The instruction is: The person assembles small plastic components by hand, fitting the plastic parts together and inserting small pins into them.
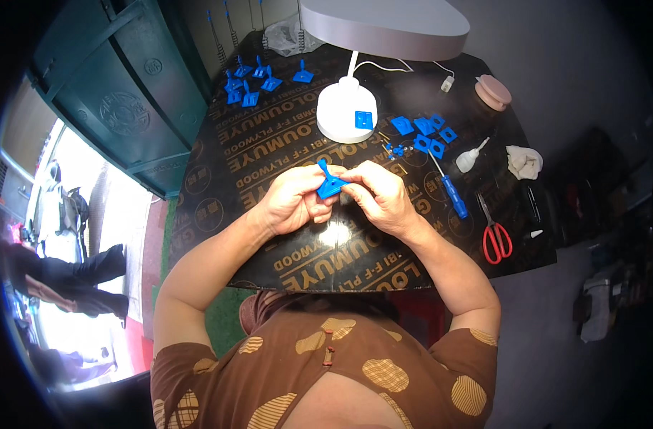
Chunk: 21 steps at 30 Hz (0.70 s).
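Over the near half of the dark table, my left hand (290, 200) grips a blue plastic piece (330, 188) with a flat, four-cornered base and an upright stem. Fingers of my right hand (381, 196) are closed at the right edge of the same piece; whether they hold a smaller part there is hidden. Just beyond my hands, a square blue part (363, 120) lies on the white lamp base (335, 121). Several loose blue plates (423, 144) and small bits (396, 151) are spread to the right of the base.
A blue-handled screwdriver (453, 196), red-handled scissors (494, 239), a white squeeze bottle (469, 159), a crumpled white cloth (524, 163) and a pink round case (492, 93) lie at the right. The lamp head (391, 32) overhangs the far side. Several blue stemmed pieces (250, 93) stand far left.
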Motion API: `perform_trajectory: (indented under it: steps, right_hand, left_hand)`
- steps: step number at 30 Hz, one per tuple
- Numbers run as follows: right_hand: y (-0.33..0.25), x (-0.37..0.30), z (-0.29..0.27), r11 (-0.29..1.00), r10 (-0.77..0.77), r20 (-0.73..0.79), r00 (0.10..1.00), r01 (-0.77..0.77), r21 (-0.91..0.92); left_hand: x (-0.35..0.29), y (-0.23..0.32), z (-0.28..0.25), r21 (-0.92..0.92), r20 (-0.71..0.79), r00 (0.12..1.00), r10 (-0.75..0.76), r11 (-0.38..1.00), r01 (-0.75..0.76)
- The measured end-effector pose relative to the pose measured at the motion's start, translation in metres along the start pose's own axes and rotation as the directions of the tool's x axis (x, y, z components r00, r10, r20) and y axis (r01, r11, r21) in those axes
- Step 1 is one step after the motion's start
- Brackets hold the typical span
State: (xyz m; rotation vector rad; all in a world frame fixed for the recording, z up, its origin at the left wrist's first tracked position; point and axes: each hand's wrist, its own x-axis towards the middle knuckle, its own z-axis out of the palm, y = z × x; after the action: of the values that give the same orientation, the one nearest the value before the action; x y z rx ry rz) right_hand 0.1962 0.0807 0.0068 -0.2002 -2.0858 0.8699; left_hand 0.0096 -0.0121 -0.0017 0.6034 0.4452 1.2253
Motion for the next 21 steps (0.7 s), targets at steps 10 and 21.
perform_trajectory:
  steps: [10, 21]
  right_hand:
    - [0.004, -0.0011, 0.0006, 0.999, 0.052, 0.021, 0.998, -0.052, 0.009]
    - [-0.0009, -0.0007, 0.0012, 0.992, 0.127, 0.022, 0.992, -0.127, 0.003]
  left_hand:
    - [0.0001, 0.0009, 0.0013, 0.103, -0.148, 0.988, 0.042, 0.994, -0.027]
    - [-0.0016, 0.0008, 0.0058, 0.383, -0.189, 0.974, 0.124, 0.923, -0.044]
